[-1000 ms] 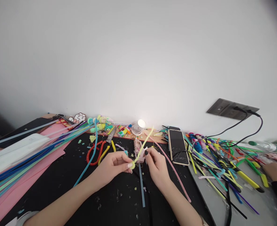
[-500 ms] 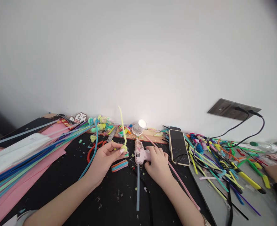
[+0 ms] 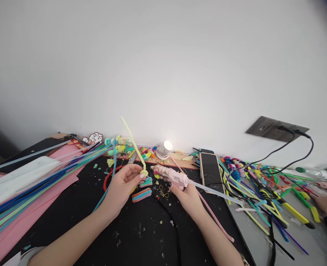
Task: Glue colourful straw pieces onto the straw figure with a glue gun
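Note:
My left hand [image 3: 122, 186] pinches a yellow pipe cleaner [image 3: 134, 146] at its coiled lower end, and the free end sticks up and to the left. My right hand [image 3: 186, 195] grips a pink glue gun [image 3: 171, 175] lifted off the black mat [image 3: 141, 236]. The gun's nozzle points left toward the yellow coil, and a clear glue stick [image 3: 216, 191] juts out of its back to the right. A small striped pipe-cleaner piece [image 3: 141, 194] lies on the mat between my hands.
A phone [image 3: 210, 170] lies right of the gun. Long pipe cleaners [image 3: 41, 181] and pink paper [image 3: 19, 221] fill the left. Tangled pipe cleaners and cables [image 3: 266, 192] cover the grey surface at right, where another person's hand [image 3: 326, 205] rests. Red-handled pliers [image 3: 109, 176] lie behind my left hand.
My right hand let go of the yellow pipe cleaner, took the glue gun from the mat and raised it, nozzle toward the coil. My left hand moved left with the pipe cleaner.

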### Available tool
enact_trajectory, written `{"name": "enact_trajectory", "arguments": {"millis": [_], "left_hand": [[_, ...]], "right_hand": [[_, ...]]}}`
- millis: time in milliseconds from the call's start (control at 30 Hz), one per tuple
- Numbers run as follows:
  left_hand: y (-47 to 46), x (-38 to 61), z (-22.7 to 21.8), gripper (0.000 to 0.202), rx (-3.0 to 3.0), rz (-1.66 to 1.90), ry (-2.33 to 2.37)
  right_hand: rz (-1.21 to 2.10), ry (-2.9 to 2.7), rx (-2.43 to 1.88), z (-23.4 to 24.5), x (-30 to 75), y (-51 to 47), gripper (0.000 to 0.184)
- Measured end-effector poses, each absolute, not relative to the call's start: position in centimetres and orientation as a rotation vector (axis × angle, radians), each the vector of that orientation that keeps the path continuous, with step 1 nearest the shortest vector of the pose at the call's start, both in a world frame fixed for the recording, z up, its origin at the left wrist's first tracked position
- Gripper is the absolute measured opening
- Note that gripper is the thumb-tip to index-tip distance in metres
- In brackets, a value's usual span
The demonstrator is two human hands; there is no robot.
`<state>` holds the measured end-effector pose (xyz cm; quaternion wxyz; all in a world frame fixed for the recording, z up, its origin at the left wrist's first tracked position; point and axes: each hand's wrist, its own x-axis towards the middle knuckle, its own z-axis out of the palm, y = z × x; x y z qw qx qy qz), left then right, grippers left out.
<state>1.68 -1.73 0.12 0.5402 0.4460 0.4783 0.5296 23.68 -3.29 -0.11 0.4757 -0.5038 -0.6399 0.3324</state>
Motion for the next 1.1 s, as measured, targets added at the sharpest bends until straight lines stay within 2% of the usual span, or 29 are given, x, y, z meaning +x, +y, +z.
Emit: {"name": "enact_trajectory", "arguments": {"millis": [133, 367, 733, 1100], "left_hand": [[-1.70, 1.72, 0.14, 0.035, 1.074, 1.270, 1.151], [-1.77, 1.72, 0.14, 0.034, 1.077, 1.240, 1.129], [-1.80, 1.74, 0.11, 0.033, 1.064, 1.233, 1.119], [-1.69, 1.81, -0.03, 0.036, 1.058, 1.247, 1.123]], "right_hand": [[0.937, -1.543, -1.162, -0.21, 23.42, -3.35, 0.028], [0.950, -1.552, -1.155, -0.09, 23.40, -3.39, 0.020], [0.962, -1.529, -1.151, -0.58, 23.48, -3.35, 0.027], [0.937, -1.525, -1.152, -0.46, 23.43, -3.27, 0.023]]}}
